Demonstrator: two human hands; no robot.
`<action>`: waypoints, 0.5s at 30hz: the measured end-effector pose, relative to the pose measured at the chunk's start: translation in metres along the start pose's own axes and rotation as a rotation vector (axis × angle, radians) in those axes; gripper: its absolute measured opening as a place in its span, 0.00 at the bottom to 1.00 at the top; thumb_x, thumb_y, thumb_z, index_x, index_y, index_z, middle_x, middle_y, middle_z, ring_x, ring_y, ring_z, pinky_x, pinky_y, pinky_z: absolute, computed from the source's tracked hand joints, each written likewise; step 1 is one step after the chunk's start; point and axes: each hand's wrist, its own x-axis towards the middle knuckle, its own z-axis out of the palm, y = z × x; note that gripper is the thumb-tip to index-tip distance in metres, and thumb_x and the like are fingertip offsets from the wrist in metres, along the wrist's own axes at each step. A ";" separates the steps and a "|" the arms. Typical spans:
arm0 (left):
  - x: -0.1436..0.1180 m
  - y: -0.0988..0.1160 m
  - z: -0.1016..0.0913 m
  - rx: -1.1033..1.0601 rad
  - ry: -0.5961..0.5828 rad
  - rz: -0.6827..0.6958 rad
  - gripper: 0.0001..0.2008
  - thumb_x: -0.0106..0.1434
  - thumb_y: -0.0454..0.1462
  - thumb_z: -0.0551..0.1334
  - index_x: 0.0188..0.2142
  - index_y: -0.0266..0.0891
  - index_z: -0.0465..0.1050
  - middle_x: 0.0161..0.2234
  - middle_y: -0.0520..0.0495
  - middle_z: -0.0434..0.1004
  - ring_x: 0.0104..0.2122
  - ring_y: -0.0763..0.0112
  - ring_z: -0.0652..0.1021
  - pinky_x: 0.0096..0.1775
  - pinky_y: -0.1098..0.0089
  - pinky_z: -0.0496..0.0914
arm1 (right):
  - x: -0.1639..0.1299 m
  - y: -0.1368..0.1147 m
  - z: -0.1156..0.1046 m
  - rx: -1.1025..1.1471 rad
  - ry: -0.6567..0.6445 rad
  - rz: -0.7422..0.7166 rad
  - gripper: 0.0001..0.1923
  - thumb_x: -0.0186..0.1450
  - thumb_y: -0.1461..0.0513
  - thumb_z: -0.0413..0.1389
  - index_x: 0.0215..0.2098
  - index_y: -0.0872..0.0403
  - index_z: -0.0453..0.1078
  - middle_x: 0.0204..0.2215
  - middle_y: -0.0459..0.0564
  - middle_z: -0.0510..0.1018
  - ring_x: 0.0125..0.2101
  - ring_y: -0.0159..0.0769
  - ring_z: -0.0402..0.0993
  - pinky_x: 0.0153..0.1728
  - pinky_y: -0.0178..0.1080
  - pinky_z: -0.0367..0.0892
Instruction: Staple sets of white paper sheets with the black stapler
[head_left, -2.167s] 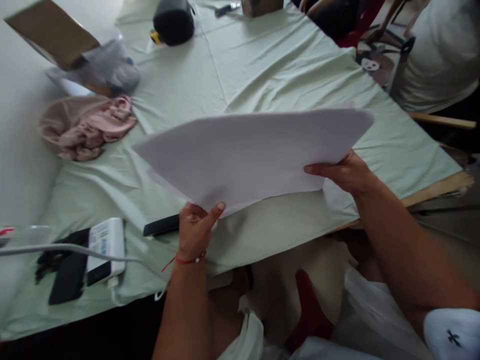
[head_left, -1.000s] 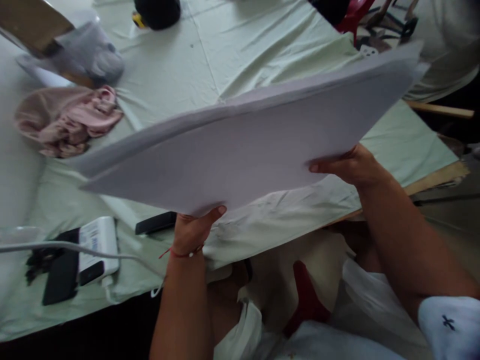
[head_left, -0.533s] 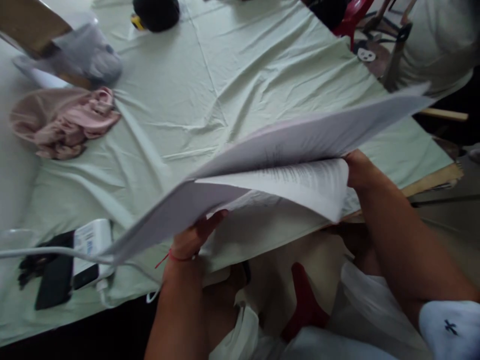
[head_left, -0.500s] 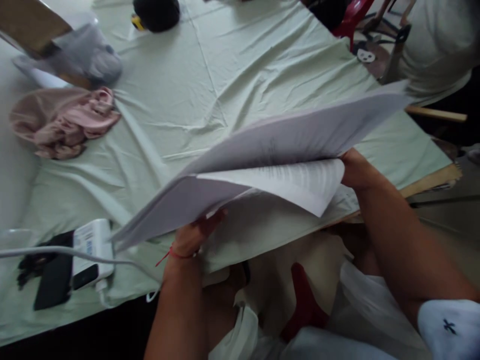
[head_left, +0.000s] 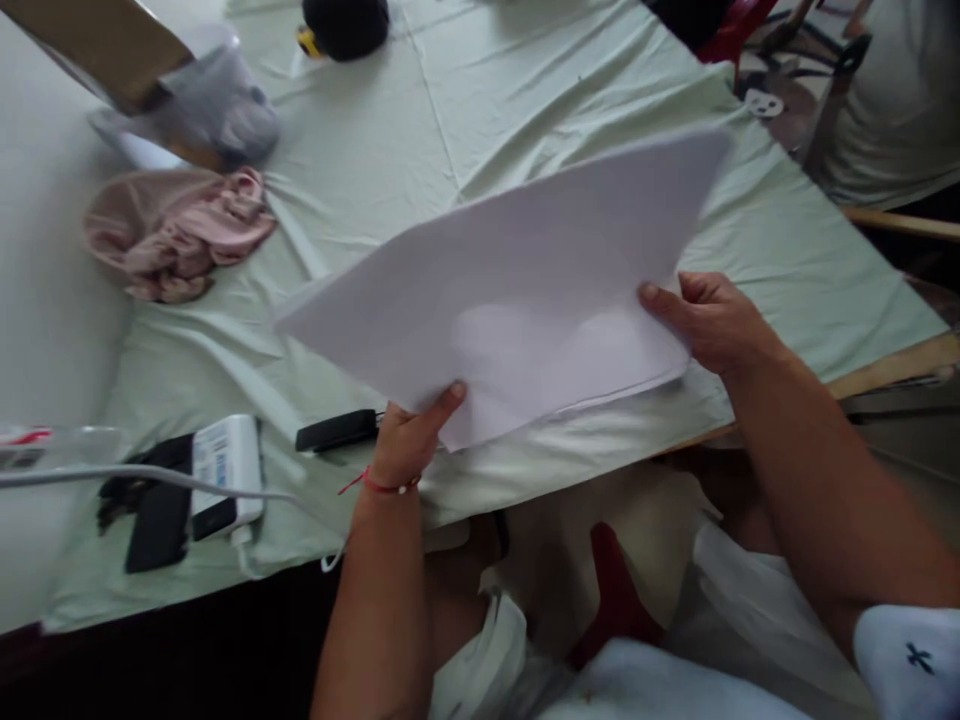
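White paper stack (head_left: 517, 300) is pinched by left hand (head_left: 409, 445) and right hand (head_left: 712, 320) above the table's near edge (head_left: 570, 455); next, lower it level.

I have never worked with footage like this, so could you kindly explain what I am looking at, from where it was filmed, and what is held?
No machine here: a head-worn camera looks down at a person's own two hands. The left hand pinches the near corner of a stack of white paper; the right hand holds its right edge, above a table under pale green cloth. On the cloth lie pink fabric, a white power bank with a cable, and a black slim device. Another person sits at the upper right.
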 end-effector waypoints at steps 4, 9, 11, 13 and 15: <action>0.005 0.006 0.004 0.000 -0.181 -0.119 0.26 0.54 0.54 0.79 0.43 0.37 0.85 0.43 0.39 0.88 0.43 0.55 0.84 0.48 0.59 0.82 | 0.004 0.004 0.000 0.017 0.102 0.043 0.15 0.55 0.51 0.76 0.33 0.49 0.82 0.29 0.48 0.84 0.32 0.42 0.82 0.31 0.42 0.80; 0.006 0.006 0.008 -0.110 -0.167 -0.139 0.30 0.50 0.50 0.81 0.49 0.39 0.83 0.45 0.41 0.88 0.46 0.55 0.85 0.52 0.58 0.81 | 0.005 0.005 -0.006 0.022 0.089 -0.007 0.15 0.57 0.55 0.76 0.40 0.49 0.84 0.36 0.47 0.87 0.36 0.42 0.84 0.39 0.45 0.81; 0.005 0.007 0.009 -0.161 -0.107 -0.131 0.34 0.48 0.49 0.82 0.52 0.41 0.82 0.45 0.42 0.88 0.50 0.56 0.84 0.58 0.58 0.78 | 0.003 0.002 -0.007 0.061 0.039 -0.034 0.16 0.55 0.57 0.77 0.41 0.48 0.85 0.42 0.47 0.88 0.42 0.43 0.85 0.48 0.46 0.80; 0.004 0.007 0.008 -0.182 -0.085 -0.143 0.34 0.47 0.49 0.82 0.52 0.41 0.81 0.45 0.43 0.87 0.52 0.56 0.83 0.60 0.56 0.76 | 0.001 -0.002 -0.008 0.087 -0.012 -0.037 0.19 0.52 0.59 0.78 0.42 0.46 0.85 0.46 0.47 0.88 0.49 0.46 0.84 0.56 0.48 0.78; 0.003 0.005 0.006 -0.162 -0.098 -0.147 0.32 0.49 0.49 0.82 0.51 0.40 0.82 0.44 0.43 0.86 0.51 0.56 0.83 0.61 0.55 0.76 | 0.000 -0.004 -0.007 0.091 -0.052 -0.011 0.22 0.50 0.59 0.79 0.43 0.46 0.84 0.47 0.47 0.88 0.52 0.49 0.83 0.57 0.51 0.77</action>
